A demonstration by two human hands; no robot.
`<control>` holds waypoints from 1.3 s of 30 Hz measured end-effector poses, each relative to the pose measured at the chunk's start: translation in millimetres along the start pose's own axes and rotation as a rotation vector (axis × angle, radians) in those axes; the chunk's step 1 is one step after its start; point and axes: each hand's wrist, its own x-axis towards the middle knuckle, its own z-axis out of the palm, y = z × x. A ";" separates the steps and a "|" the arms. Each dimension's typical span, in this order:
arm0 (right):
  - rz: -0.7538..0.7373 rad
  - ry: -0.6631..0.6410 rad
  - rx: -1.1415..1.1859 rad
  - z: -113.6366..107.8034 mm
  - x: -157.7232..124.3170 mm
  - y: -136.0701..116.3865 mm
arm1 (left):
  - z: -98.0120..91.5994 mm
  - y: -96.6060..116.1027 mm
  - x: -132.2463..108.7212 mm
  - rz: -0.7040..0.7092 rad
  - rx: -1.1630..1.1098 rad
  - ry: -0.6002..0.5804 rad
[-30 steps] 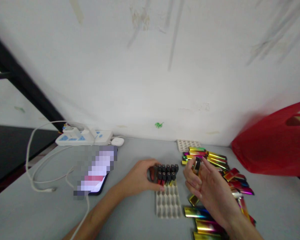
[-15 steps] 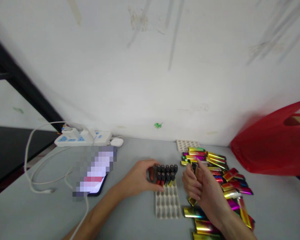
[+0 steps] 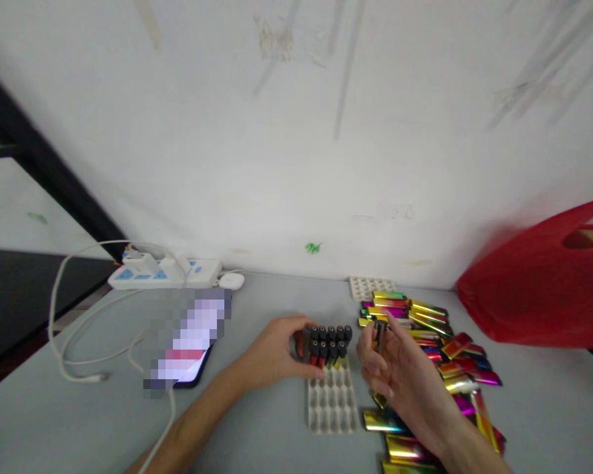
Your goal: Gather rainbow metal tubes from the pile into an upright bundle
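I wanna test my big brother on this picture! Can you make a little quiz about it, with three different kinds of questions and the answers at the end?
1. True or false: the phone is farther left than the red bag.

2. Where do the two rows of black-topped pieces stand?
A) On the phone
B) In the far end of the near white tray
C) On top of the red bag

3. Fill in the blank: the pile of shiny colored pieces is closest to the person's own ____.

Key:
1. True
2. B
3. right hand
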 end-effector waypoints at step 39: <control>0.098 -0.117 -0.073 0.7 2.6 3.2 | -2.0 6.9 -3.8 0.111 0.123 -0.024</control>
